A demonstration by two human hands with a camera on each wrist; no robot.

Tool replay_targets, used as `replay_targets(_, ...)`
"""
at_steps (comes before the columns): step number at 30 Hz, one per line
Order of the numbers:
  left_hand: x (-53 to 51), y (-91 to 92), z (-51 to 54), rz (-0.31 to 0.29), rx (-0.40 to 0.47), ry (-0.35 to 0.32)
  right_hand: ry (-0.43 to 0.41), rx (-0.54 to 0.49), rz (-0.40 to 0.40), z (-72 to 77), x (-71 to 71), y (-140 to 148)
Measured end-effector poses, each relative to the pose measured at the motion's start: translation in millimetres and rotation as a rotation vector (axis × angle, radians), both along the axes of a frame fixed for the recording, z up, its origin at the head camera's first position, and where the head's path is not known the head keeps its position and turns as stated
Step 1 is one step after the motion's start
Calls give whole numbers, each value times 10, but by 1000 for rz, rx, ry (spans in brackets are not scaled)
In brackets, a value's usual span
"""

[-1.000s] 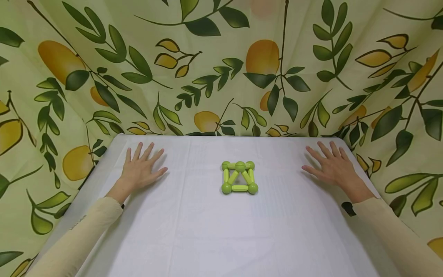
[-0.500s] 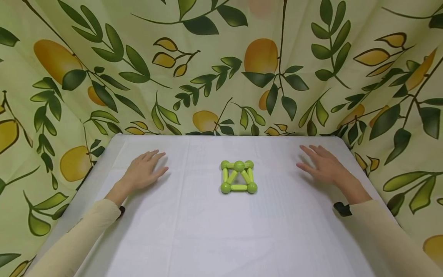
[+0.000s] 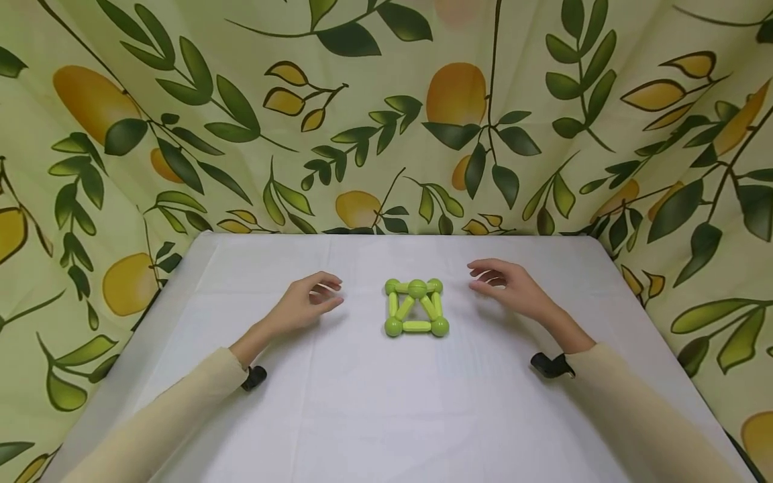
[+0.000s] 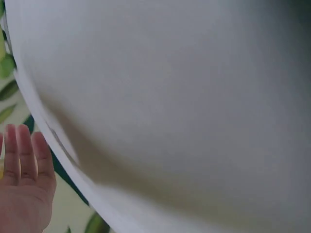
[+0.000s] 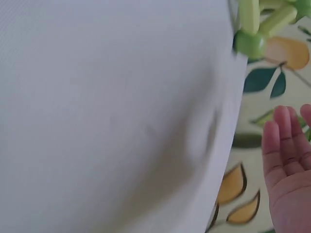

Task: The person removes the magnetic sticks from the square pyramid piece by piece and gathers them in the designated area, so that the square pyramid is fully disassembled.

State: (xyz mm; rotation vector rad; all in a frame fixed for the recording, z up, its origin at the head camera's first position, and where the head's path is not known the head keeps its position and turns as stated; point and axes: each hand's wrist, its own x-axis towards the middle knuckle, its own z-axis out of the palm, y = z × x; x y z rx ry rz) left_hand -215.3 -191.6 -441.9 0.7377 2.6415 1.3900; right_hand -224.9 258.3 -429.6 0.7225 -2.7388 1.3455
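Observation:
A green ball-and-stick toy frame [image 3: 417,327] stands on the white table, its balls joined by short rods. To its left is my left hand [image 3: 302,302], fingers loosely bent and apart from the toy. My right hand [image 3: 512,287] hovers on the other side, also relaxed and touching nothing. In the left wrist view, the left palm and fingers [image 4: 26,160] show at the lower left edge. The right wrist view has part of the toy [image 5: 250,44] at the top right, above the right hand's fingers [image 5: 286,141].
White cloth covers the table [image 3: 374,409]. A curtain [image 3: 386,121] printed with leaves and orange fruit hangs behind the table and along both sides. Black wrist-worn cameras, such as the right one [image 3: 551,365], hang under the wrists.
Both hands have left their spread, flat pose near the table's sides and come inward toward the toy, their fingers now loosely bent. The toy has stayed in place.

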Motion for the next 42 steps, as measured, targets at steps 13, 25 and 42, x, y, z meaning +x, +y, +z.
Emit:
replay_targets(13, 93, 679, -35, -135, 180, -120, -41, -214, 184, 18, -60, -500)
replay_targets(25, 101, 944, -52, -194, 195, -145, -58, -202, 285, 15, -48, -706)
replay_targets(42, 80, 1064, -32, -177, 67, -95, -59, -152, 294, 86, -87, -808)
